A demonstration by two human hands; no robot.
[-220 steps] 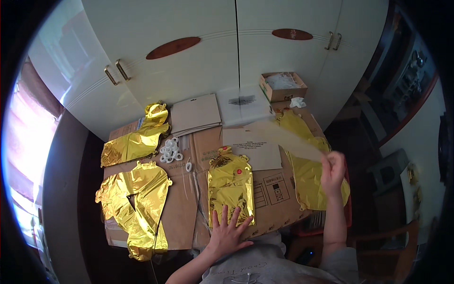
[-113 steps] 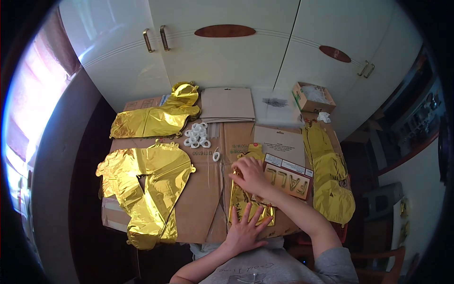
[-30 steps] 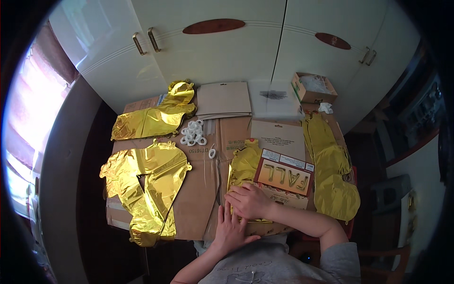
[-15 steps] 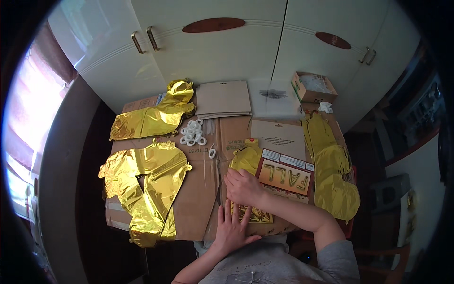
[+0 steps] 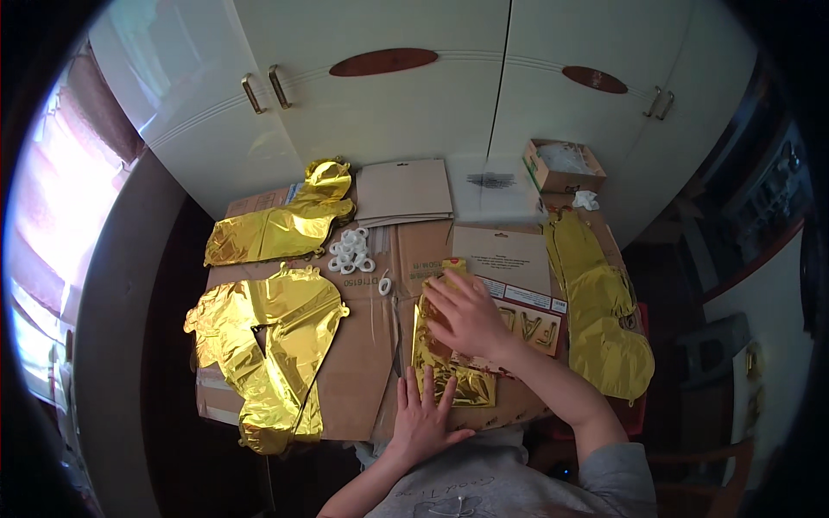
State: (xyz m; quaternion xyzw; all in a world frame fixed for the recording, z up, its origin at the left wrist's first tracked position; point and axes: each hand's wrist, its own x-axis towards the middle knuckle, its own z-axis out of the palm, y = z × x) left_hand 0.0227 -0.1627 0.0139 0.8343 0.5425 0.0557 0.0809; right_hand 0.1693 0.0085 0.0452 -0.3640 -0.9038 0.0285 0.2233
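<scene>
A gold foil balloon (image 5: pixel 473 390) lies folded into a narrow shape on the cardboard, in front of me. My left hand (image 5: pixel 423 423) rests flat at its near left corner, fingers spread. Across the balloon's upper part lies my right hand (image 5: pixel 471 318), palm down with fingers stretched out and apart, hiding some of the foil. Partly under my right forearm is a printed card (image 5: pixel 540 332) with a picture of gold letter balloons. A dark slender tool (image 5: pixel 397 332), its kind unclear, lies left of the folded foil.
More gold foil balloons lie flat at near left (image 5: pixel 285 337), far left (image 5: pixel 272 235) and right (image 5: pixel 604 319). White rings (image 5: pixel 349 252) sit in a pile, with one loose ring (image 5: pixel 385 286). Brown cards (image 5: pixel 404 192), a clear plastic sleeve (image 5: pixel 496 194) and an open box (image 5: pixel 566 171) stand behind.
My right hand has gone from closed fingers at the foil's left edge to spread fingers, farther up and right. The foil's left side now lies straighter. My left hand stays put.
</scene>
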